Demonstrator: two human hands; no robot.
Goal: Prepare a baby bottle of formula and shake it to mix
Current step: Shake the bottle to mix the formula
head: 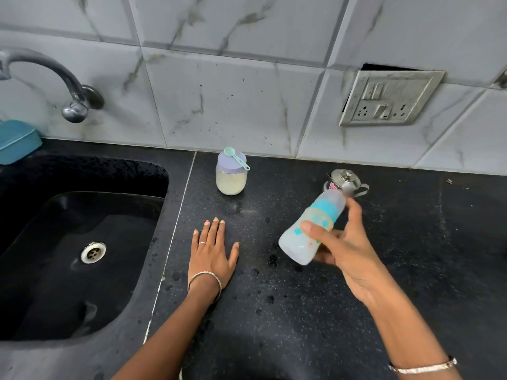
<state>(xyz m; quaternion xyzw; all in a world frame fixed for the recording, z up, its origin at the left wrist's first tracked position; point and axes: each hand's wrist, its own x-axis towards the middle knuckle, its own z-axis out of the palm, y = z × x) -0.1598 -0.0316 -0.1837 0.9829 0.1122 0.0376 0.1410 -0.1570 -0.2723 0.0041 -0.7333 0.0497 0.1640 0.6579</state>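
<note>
My right hand (345, 250) is shut on a baby bottle (301, 242) with a blue collar and a clear cap. The bottle is tilted, cap end pointing up and away toward the wall, and it looks motion-blurred; milky liquid fills its lower part. My left hand (212, 252) lies flat on the black counter (274, 311), palm down and fingers spread, holding nothing. Near the wall stands a glass jar of pale formula powder (231, 179) with a lilac lid, and a small green scoop (236, 158) rests on that lid.
A small steel kettle (348, 181) stands behind the bottle. A black sink (41, 270) with a drain fills the left side under a steel tap (55, 78). A blue box (16, 141) sits at the far left. A wall socket plate (389, 98) hangs loose.
</note>
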